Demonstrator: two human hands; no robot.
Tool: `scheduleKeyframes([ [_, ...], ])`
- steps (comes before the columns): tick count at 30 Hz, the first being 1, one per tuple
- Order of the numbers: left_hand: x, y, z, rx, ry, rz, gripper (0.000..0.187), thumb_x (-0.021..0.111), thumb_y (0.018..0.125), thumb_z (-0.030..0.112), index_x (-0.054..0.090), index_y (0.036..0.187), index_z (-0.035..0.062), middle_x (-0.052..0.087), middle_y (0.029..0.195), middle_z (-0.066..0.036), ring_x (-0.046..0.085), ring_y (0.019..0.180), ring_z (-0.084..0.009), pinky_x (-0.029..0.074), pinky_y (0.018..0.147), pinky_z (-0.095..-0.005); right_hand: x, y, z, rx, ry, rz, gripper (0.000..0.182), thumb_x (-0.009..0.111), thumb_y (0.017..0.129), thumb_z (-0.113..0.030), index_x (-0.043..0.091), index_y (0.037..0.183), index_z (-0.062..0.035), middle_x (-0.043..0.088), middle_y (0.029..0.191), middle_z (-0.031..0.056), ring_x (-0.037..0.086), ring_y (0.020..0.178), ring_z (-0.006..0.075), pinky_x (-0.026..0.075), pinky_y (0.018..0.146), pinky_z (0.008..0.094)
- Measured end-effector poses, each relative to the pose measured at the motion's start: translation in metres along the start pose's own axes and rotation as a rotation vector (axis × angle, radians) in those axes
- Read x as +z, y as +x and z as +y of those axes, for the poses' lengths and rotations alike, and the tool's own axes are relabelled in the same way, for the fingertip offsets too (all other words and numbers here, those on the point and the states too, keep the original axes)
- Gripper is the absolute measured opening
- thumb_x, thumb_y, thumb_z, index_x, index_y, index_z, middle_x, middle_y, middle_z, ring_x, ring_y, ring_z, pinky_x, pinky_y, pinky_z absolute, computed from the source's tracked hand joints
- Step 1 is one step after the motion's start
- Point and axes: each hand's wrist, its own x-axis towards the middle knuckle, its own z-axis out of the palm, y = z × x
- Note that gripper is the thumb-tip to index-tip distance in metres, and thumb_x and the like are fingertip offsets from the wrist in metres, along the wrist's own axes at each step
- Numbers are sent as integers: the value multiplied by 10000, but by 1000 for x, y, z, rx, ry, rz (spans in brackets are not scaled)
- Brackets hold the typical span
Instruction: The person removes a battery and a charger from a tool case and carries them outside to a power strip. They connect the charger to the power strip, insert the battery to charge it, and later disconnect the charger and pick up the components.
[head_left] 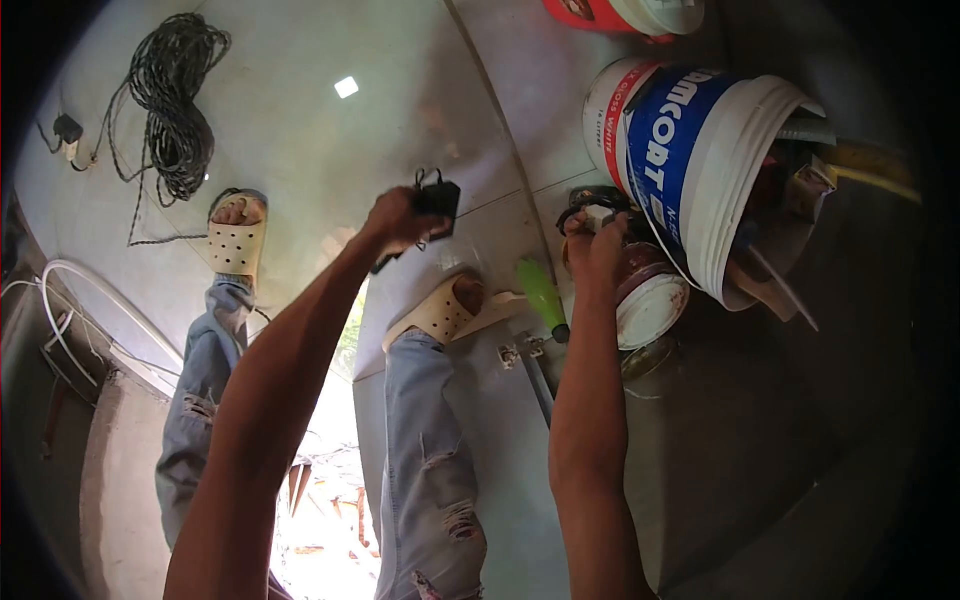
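Note:
My left hand [397, 222] is closed around a black boxy object [440, 205] with thin dark loops sticking out of it; its exact kind does not show. To the right, my right hand [597, 245] pinches a small white piece [600, 214]. Behind those fingers lies a dark bundle [590, 197], perhaps cable, partly hidden by the hand. Close beside it is a small paint-stained white tub [652, 310]. A large white paint bucket [770, 110] with a blue label lies tipped on its side, tools and other items showing at its mouth.
A green bottle-like object [542, 293] and a metal bar [537, 375] lie between my arms. Coiled dark cable [172, 100] rests at upper left, near a small black plug-like piece [67, 127]. A red-and-white bucket [640, 15] stands at the top. White tubing [110, 290] curves at left.

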Motion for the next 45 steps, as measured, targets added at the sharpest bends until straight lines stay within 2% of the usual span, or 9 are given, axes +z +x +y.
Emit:
scheduleKeyframes([
  [6,-9,39,6,-38,316,88,666,816,630,419,638,1147,39,695,1011,-173,662,1001,-310,516,880,-392,-1,4,-2,5,-2,-101,458,295,1033,-474,529,1032,-81,540,836,60,513,687,182,433,590,331],
  [12,-10,15,64,-173,590,250,664,735,740,517,584,1246,115,657,1103,-175,577,1133,-350,482,910,-479,-6,13,-4,-28,-148,-44,398,282,1031,-401,504,1110,-79,566,936,80,559,742,214,498,620,368],
  [15,13,19,88,271,673,141,507,563,902,491,573,1285,160,587,1189,-180,496,1199,-384,436,950,-510,0,4,0,-35,-139,20,372,280,1026,-362,504,1129,-83,569,996,89,564,786,222,499,650,380],
  [17,41,21,125,370,628,122,555,592,867,531,585,1280,160,600,1131,-184,507,1185,-394,414,968,-516,2,2,-1,-63,-119,46,382,271,1005,-324,538,1138,-85,596,1038,87,602,826,231,519,708,426],
  [25,104,62,200,377,580,-122,673,710,716,587,642,1189,113,632,1106,-151,633,1030,-359,507,839,-500,-16,5,-27,17,129,-344,457,405,942,-417,558,1223,-91,608,1150,57,596,1043,194,522,813,409],
  [31,107,76,194,546,462,-252,616,672,742,510,637,1178,76,674,1060,-185,645,1005,-356,511,859,-456,-10,19,-19,-40,145,-350,505,508,914,-482,561,1249,-109,600,1217,72,572,1125,216,486,906,404],
  [36,103,63,198,526,361,-246,600,648,747,472,636,1102,-12,690,948,-213,656,956,-379,510,854,-458,-8,18,-26,-65,94,-221,478,509,909,-441,571,1246,-108,600,1225,89,564,1144,242,465,960,436],
  [40,137,56,173,482,297,66,490,646,745,440,674,969,5,684,916,-225,672,925,-377,537,803,-458,-35,57,-27,100,172,-216,456,499,909,-385,570,1232,-71,617,1172,132,580,1105,287,470,966,449],
  [45,132,25,189,200,152,124,493,651,735,442,685,869,-31,685,914,-226,673,900,-403,541,778,-482,-30,43,-33,150,105,-203,406,492,922,-370,594,1133,-38,630,1093,115,605,960,258,495,897,411],
])
